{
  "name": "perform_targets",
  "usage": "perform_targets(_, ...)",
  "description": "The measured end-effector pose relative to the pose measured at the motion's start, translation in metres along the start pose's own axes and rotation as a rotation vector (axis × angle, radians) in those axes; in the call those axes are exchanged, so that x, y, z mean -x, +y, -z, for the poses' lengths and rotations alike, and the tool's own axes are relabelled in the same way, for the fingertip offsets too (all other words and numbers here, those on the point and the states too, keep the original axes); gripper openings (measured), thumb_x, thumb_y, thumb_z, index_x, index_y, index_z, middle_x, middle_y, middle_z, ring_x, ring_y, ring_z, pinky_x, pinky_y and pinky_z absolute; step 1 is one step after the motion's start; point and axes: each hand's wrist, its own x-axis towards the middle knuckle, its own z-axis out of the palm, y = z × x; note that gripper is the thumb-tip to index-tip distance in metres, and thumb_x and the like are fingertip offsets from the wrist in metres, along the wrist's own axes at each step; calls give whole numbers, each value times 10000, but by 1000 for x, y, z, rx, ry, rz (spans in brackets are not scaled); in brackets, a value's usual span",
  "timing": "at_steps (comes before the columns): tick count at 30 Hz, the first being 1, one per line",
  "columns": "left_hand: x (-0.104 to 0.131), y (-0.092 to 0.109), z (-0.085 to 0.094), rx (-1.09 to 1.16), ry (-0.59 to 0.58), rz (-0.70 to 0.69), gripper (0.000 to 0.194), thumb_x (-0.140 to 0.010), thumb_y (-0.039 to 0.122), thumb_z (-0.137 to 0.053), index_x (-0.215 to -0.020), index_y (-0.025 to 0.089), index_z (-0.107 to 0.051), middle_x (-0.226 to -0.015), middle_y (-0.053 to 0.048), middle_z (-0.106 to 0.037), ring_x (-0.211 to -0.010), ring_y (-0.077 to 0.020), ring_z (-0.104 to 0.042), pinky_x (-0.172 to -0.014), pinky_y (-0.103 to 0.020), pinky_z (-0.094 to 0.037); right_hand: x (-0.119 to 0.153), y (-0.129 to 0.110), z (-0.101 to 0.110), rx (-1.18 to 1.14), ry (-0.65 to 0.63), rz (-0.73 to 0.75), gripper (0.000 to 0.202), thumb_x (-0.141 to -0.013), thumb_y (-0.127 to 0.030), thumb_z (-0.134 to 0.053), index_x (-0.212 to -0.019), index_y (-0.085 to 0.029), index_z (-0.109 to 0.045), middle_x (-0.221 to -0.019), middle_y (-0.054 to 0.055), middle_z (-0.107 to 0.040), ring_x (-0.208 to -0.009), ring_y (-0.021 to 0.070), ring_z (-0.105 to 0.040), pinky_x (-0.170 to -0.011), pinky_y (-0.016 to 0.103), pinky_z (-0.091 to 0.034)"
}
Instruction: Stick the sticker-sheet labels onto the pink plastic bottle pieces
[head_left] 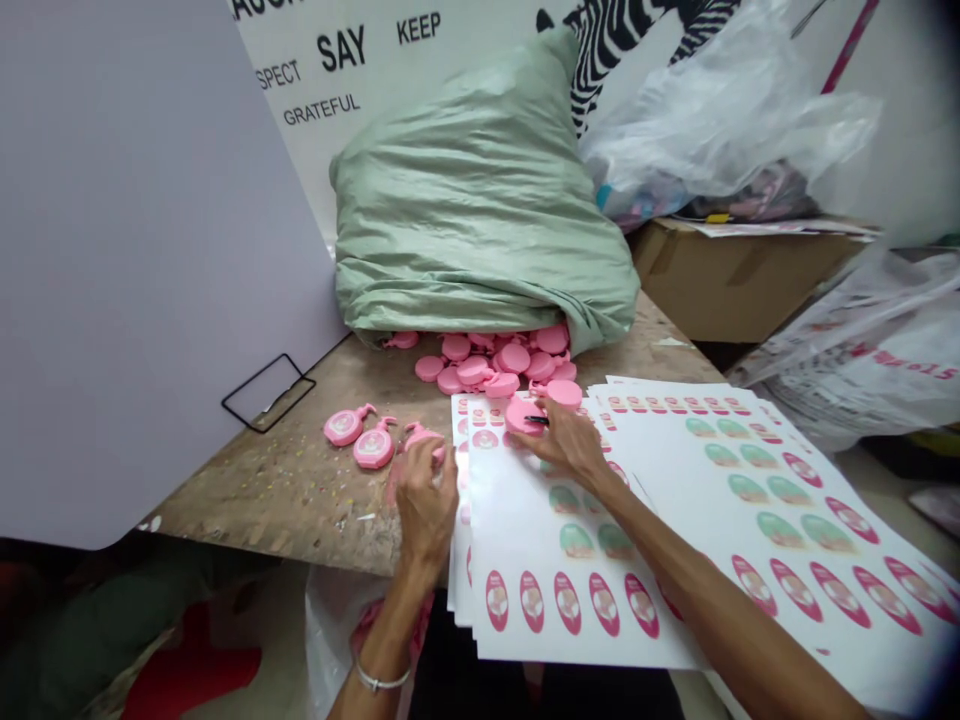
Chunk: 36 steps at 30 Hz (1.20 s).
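Observation:
My left hand (427,500) has its fingers closed around a pink, round, flat case with a small curved spout (422,437), at the left edge of the sheets. Two similar cases (373,447) with printed stickers lie on the wood to its left. At the top of the sticker sheet (517,520), my right hand (570,440) grips another pink round case (523,414) between thumb and fingers. A slim dark tool (537,420) sticks out from that hand across the case; its kind is unclear.
Several pink cases (474,370) spill from a green sack (480,200) at the back. More sticker sheets (780,500) spread out to the right. A grey-white panel (150,250) with a black wire frame (262,428) stands left. A cardboard box (735,280) sits back right beneath plastic bags (720,120).

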Motion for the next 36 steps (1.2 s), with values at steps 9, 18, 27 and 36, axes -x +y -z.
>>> perform_targets(9,39,12,-50,853,-380,621,354,-782,425,-667,-971,133,-601,-832,-54,-629,-729,-156,-622,-699,-267,-502,92,-21,17,-493,-131,87,539,-726,-426,-665,-1194,-205,-515,-1053,93,-659,-922,242,-639,-790,365,-503)
perform_targets(18,60,21,-30,-111,-318,40,593,-804,302,-588,-1366,175,-449,-1257,-153,-503,-1196,-306,-437,-1016,-478,-362,100,-28,26,-979,-223,-104,431,-804,-539,-578,-1048,-184,-585,-813,23,-601,-753,168,-586,-677,277,-476)
perform_targets(27,58,27,-18,783,-742,687,519,-783,378,-672,-1224,131,-556,-1071,-126,-627,-775,-157,-603,-692,-286,-528,91,-14,29,-1173,-371,-90,348,-844,-503,-557,-835,-162,-626,-769,20,-579,-708,139,-521,-644,257,-437)
perform_targets(36,84,12,-41,939,-473,864,288,-750,310,-729,-893,106,-585,-801,-41,-608,-688,-101,-571,-658,-224,-505,88,33,28,-979,-507,-92,454,-871,-604,-438,-955,-188,-600,-687,-20,-486,-570,98,-411,-537,232,-374)
